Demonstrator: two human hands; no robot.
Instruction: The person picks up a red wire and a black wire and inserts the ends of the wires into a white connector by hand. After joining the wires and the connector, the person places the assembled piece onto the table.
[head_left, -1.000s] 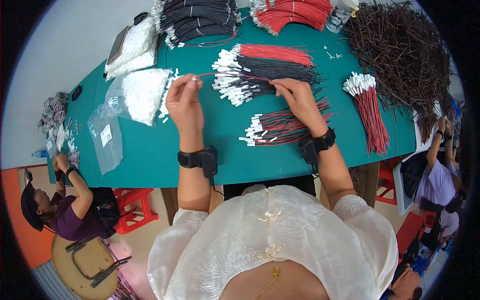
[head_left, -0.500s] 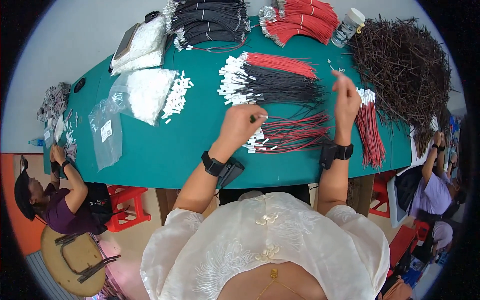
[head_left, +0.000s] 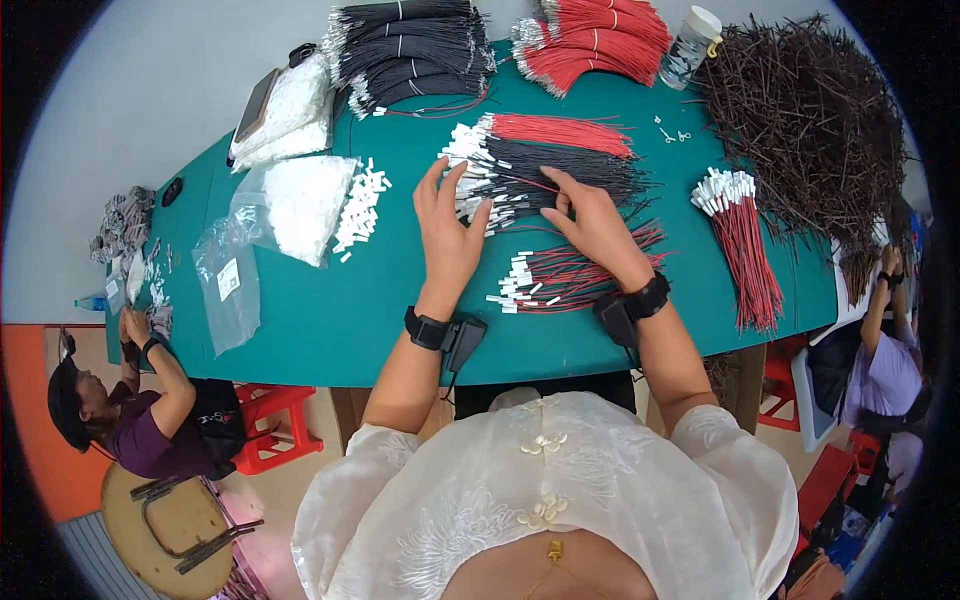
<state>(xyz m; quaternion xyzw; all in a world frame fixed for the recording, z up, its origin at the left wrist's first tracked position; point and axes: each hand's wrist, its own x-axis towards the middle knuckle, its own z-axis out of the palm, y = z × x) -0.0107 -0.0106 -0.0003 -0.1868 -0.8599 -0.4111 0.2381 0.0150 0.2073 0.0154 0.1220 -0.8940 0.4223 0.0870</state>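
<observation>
My left hand (head_left: 450, 220) is open, fingers and thumb spread over the white connectors (head_left: 470, 150) at the left ends of a pile of wires. No object shows in its grasp. My right hand (head_left: 597, 228) reaches over the black wires (head_left: 590, 165), forefinger and thumb apart. A thin reddish wire (head_left: 533, 182) runs up to its fingertips; whether they touch it is unclear. Red wires (head_left: 560, 128) lie along the far side of the pile. Closer to me, red-and-black wire pairs (head_left: 570, 275) with white connectors lie partly under my right hand and wrist.
Loose white connectors (head_left: 360, 210) and a bag of them (head_left: 300, 205) lie left. Black (head_left: 415, 45) and red wire bundles (head_left: 595, 45) sit at the back, beside a bottle (head_left: 690, 50). At right are a wire bundle (head_left: 738, 250) and a brown tangled heap (head_left: 800, 120). Co-workers sit both sides.
My left hand has moved away and opened from a pinch on a small white-ended piece. My right hand has come left and down, from beside the right bundle to the black wires.
</observation>
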